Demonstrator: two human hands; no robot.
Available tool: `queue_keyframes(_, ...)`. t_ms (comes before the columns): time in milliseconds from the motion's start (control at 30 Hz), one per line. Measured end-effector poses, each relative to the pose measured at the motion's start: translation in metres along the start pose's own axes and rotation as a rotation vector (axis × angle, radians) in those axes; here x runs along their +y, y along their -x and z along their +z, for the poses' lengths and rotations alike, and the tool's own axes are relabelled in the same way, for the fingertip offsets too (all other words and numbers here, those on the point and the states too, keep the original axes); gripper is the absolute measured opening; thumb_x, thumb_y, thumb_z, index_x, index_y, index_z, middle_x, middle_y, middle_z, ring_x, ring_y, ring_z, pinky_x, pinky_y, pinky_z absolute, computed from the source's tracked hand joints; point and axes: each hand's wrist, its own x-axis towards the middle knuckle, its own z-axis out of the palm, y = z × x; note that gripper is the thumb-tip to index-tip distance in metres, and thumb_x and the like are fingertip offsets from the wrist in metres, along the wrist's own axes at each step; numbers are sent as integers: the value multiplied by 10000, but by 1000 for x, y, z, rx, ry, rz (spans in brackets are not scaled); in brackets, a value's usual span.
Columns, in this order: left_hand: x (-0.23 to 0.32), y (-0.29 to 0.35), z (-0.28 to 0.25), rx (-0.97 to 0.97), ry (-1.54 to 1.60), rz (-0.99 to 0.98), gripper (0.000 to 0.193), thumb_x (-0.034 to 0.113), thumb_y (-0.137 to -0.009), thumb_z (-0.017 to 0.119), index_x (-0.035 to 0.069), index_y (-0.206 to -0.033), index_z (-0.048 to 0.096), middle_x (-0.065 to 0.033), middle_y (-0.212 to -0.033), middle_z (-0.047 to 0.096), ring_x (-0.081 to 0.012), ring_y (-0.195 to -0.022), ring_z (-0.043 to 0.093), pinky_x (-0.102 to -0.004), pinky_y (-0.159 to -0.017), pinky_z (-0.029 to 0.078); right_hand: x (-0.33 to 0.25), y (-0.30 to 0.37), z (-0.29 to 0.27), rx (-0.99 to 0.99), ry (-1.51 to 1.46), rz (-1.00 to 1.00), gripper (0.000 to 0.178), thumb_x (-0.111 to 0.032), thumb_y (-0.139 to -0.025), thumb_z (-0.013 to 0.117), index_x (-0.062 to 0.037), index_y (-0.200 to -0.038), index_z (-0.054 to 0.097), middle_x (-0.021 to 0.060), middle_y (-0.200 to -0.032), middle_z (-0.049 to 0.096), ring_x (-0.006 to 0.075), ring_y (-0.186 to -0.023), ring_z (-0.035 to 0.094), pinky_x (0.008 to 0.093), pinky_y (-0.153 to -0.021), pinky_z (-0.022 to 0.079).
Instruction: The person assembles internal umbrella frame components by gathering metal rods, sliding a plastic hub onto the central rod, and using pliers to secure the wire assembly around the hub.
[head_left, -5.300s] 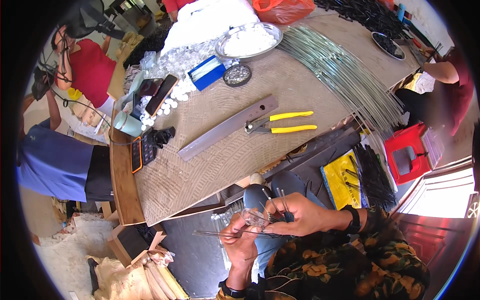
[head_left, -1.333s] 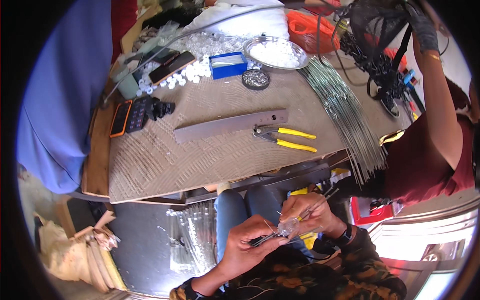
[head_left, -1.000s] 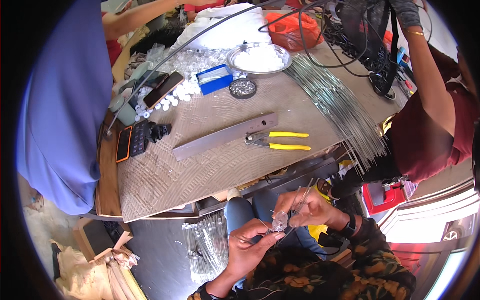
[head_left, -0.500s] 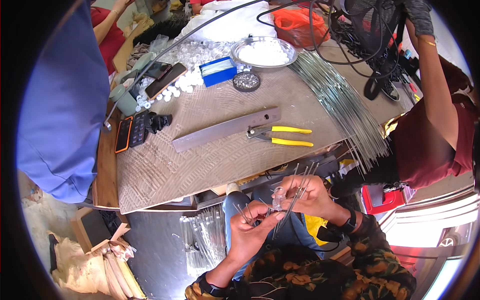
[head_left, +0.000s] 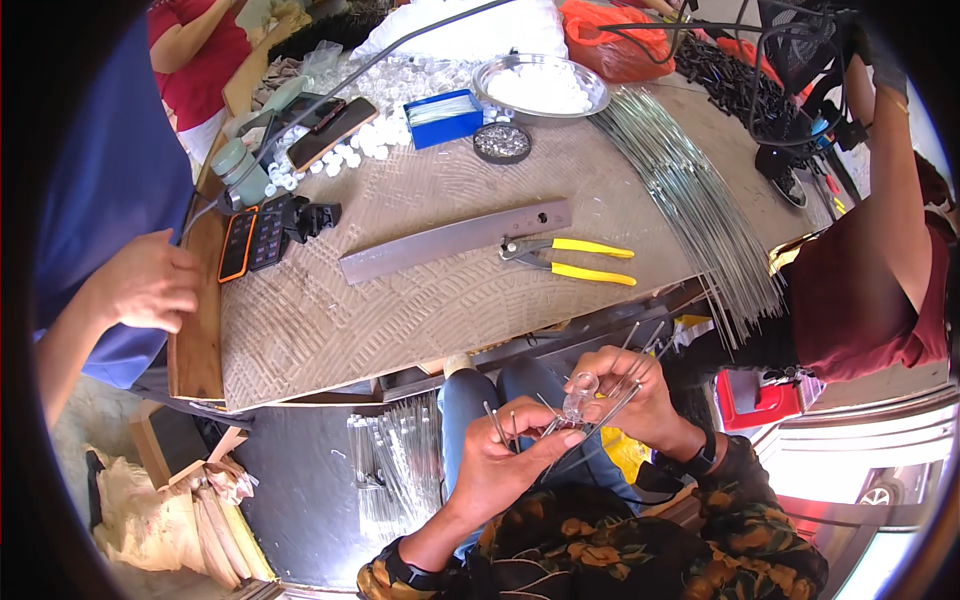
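Note:
Above my lap, my left hand (head_left: 507, 462) is closed round several thin metal rods (head_left: 496, 424) whose ends poke up between the fingers. My right hand (head_left: 640, 402) is closed too, with more thin metal rods (head_left: 622, 398) slanting up through its fingers. Between the two hands is a small clear, rounded piece (head_left: 580, 394), glass or plastic, gripped by the right fingertips. The left thumb reaches close to the lower ends of the rods. Where the rods meet the clear piece is partly hidden by my fingers.
On the table (head_left: 330, 350) lie yellow-handled pliers (head_left: 590, 262), a flat metal bar (head_left: 450, 240) and a long bundle of rods (head_left: 690, 200). Farther back are a blue box (head_left: 443, 120) and a metal bowl (head_left: 500, 90) of white pieces. Finished-looking wire pieces (head_left: 395, 465) lie lower left.
A co-worker's hand has come into view at the left edge of the table. My hands keep their hold and shift slightly; the clear piece is tilted a little differently.

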Motion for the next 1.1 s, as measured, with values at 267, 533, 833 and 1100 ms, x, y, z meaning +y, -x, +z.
queue_keyframes(267, -1, 2, -3, -33, -23, -35, 118, -35, -717, 669, -19, -822, 617, -48, -767, 578, -90, -703, 539, -226, -643, 444, -3, 1, 7, 66, -91, 107, 241, -21, -762, 649, -7, -987, 564, 54, -947, 581, 112, -853, 570, 263, -757, 473)
queue_keyframes(533, 5, 1, -11, -120, 95, -129, 140, 67, -757, 676, -7, -868, 636, -23, -772, 614, -58, -705, 541, -210, -662, 436, 1, 0, 3, 10, -127, 104, 232, -1, -754, 648, -3, -972, 567, 60, -944, 582, 113, -856, 573, 266, -773, 471)
queue_keyframes(833, 5, 4, -6, -44, 141, -194, 130, 79, -774, 661, -14, -864, 648, -40, -785, 638, -66, -720, 557, -207, -654, 445, -1, 0, 2, 56, -146, 157, 180, 2, -715, 677, -11, -870, 586, 99, -892, 592, 143, -833, 575, 267, -745, 460)
queue_keyframes(1100, 0, 7, 0, 81, -2, -150, 90, 51, -750, 679, -19, -789, 639, -30, -716, 627, -44, -658, 540, -188, -594, 440, -3, -1, 3, 36, -209, 133, 168, -5, -727, 680, 12, -884, 624, 87, -879, 616, 126, -820, 588, 246, -715, 464)
